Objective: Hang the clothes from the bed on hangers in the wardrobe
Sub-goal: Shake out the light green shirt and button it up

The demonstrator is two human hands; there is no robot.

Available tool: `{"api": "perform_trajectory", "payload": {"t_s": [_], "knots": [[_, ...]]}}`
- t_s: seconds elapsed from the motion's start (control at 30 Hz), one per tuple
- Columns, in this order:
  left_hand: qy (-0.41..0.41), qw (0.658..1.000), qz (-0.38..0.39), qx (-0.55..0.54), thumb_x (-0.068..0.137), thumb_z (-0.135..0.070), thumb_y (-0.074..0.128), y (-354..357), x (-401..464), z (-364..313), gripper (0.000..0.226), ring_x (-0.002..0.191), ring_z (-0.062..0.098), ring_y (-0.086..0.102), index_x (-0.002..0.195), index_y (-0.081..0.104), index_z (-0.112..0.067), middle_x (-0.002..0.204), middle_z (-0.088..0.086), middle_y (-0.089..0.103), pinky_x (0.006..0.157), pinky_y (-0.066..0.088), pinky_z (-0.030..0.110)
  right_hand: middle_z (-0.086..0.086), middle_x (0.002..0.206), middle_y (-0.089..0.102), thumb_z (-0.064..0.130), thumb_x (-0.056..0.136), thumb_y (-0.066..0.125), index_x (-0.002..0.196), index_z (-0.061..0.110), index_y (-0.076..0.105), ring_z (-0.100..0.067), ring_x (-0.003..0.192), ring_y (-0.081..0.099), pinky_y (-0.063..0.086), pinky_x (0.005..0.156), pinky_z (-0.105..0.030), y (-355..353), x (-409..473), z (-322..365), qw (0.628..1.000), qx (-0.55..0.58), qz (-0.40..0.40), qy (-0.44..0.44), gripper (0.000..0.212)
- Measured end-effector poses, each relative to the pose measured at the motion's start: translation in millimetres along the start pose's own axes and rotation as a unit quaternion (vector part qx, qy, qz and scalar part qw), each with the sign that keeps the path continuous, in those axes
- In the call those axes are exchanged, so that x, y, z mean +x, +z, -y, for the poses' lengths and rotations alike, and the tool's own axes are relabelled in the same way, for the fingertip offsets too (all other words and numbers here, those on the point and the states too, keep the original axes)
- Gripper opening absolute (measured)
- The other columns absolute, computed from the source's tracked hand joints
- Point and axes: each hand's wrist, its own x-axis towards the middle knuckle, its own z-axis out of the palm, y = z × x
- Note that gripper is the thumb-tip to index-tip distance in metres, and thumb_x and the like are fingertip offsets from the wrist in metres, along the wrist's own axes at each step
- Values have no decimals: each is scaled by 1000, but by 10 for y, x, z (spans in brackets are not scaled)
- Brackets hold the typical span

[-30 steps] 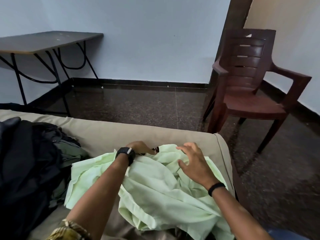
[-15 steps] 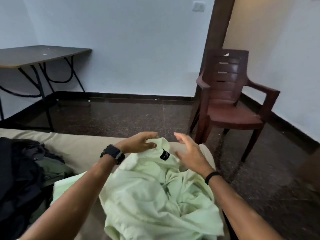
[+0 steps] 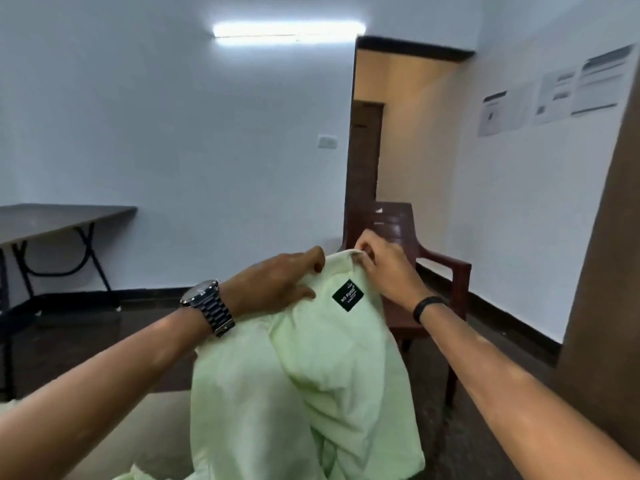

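Pale green shirt (image 3: 311, 375) held up by its collar, black neck label facing out, crumpled folds hanging, lower end perhaps touching the bed

A lit tube light (image 3: 289, 30) high on the back wall (image 3: 173, 133) gives cool, even, moderately bright light and blooms into white glare. The doorway (image 3: 408, 133) beyond glows warmer yellow. Shadows are soft. Wide-angle distortion bends the edges; motion blur smears the wall papers (image 3: 554, 88).
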Motion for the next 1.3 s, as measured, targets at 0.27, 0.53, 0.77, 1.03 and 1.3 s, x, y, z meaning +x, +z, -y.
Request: {"api": "perform_trajectory", "payload": {"t_s": [0.27, 0.53, 0.77, 1.03, 1.3], "knots": [[4, 978, -110, 175, 90, -4, 51, -1007, 635, 50, 28, 95, 23, 59, 109, 65, -19, 103, 2, 62, 80, 46, 37, -11, 87, 59, -11, 85, 42, 97, 7, 61, -30, 75, 57, 44, 61, -38, -666, 420, 364, 957, -221, -110, -150, 28], [9, 915, -189, 356, 91, -3, 46, -1944, 1092, -200, 55, 83, 25, 57, 141, 39, -24, 108, 5, 54, 62, 47, 36, -14, 122, 44, -5, 92, 38, 144, 15, 29, -36, 98, 56, 48, 81, -42, -988, 842, 588, 957, -255, -131, -41, 57], [-49, 885, -122, 446, 87, -2, 46, -2547, 1152, -240, 56, 82, 20, 56, 134, 46, -34, 116, -2, 50, 53, 33, 28, -14, 121, 61, -7, 88, 44, 106, 15, 73, -25, 91, 59, 49, 81, -24, -1787, 1139, 910, 987, -148, -53, 20, 41], [-146, 897, -300, 290, 88, 2, 43, -2859, 1304, -402, 31, 96, 35, 56, 111, 63, -8, 112, 13, 51, 74, 44, 36, -27, 119, 56, 4, 92, 42, 116, -4, 57, -37, 107, 60, 51, 90, -39, -2328, 1367, 1335, 960, -192, -174, 102, 29], [-179, 898, -203, 348, 90, 1, 48, -2688, 1466, -832, 27, 100, 35, 57, 116, 52, -1, 122, 15, 43, 76, 47, 38, -19, 68, 66, -8, 94, 39, 84, 0, 48, -26, 56, 68, 60, 61, -41, -2692, 1368, 1657, 983, 29, -41, 179, 15]]}}
